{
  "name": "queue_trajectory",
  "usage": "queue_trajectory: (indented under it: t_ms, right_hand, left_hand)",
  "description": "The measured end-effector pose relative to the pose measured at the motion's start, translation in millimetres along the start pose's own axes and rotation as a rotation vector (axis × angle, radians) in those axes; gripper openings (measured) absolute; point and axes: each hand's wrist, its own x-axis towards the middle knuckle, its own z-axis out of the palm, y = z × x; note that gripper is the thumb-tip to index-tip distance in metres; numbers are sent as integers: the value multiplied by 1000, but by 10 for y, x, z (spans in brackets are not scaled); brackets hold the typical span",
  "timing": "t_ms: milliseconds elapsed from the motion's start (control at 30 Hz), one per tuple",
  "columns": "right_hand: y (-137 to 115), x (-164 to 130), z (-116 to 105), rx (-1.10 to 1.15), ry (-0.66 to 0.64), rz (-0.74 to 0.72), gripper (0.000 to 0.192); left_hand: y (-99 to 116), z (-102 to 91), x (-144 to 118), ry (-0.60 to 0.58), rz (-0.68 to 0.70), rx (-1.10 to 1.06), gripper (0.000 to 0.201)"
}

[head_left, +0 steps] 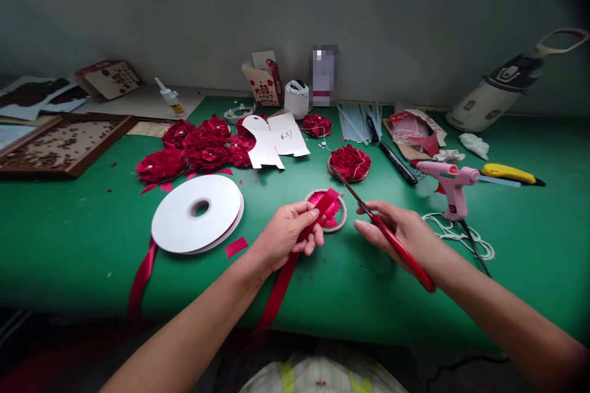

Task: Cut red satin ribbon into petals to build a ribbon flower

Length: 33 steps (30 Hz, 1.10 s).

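The left hand (286, 233) pinches the red ribbon (281, 287) over a ring (343, 216) on the bench (350, 295); the right hand (408, 227) grips scissors (396, 246), whose blades could nick fingers if the ribbon slipped.

Looks forward and down from a single camera worn on the head, across a green tabletop (92, 215). Shows the left hand (286, 230) close by, just off centre towards 6 o'clock, and the right hand (412, 230), similarly near, towards 4 o'clock. Stretches to a grey wall (184, 18), farthest off, at 12 o'clock, and back to checked clothing (320, 374), very close, at 6 o'clock.
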Motion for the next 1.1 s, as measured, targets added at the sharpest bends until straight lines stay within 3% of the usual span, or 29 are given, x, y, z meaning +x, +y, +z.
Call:
queue_trajectory:
  t_ms: [167,367,533,667,767,867,1000,1100]
  right_hand:
    - [119,-87,-14,-367,11,-46,38]
    - [304,-79,31,-582,115,-85,40]
    - [587,-249,17,-780,252,-20,44]
    - [673,-426,-124,-1016,205,-38,46]
    - [426,-465,-252,-1092,118,-156,39]
    - [-93,-271,-193,-868,7,-394,20]
    - [-841,325,351,-459,-317,-742,19]
    - [-1153,740,880,-441,-484,-971,20]
  left_hand:
    - [13,-18,55,-202,7,133,26]
    - [-42,7,19,-240,49,159,25]
    - [-56,19,-70,-338,86,279,22]
    - [-63,25,-96,-476,39,321,21]
    - [-75,34,-98,-540,21,318,19]
    - [-92,58,-104,-614,32,373,15]
    - [-103,89,-124,-750,18,562,12]
    - [-109,91,-142,-819,51,676,9]
